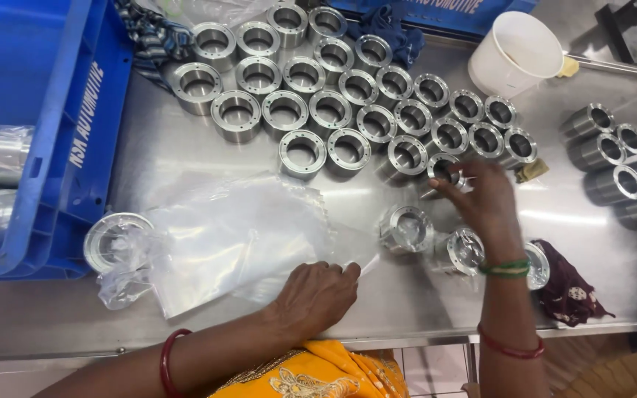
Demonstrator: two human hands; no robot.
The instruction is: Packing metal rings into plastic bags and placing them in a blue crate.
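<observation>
My left hand [317, 293] rests flat on the near edge of a stack of clear plastic bags [237, 232] on the steel table [186, 155]. My right hand [484, 200] reaches forward, fingertips touching a shiny metal ring [442, 171] at the near edge of a large group of machined metal rings [333, 110]. Two more rings [405, 228] lie close to my right wrist, one partly wrapped in plastic [466, 250]. A bagged ring [116, 239] lies to the left of the bags.
A blue plastic crate [75, 133] with wrapped metal parts stands at the left. A white plastic cup [517, 53] sits at the back right. Several rings lie on their sides [617, 158] at the right. A dark red cloth [571, 291] lies near the front edge.
</observation>
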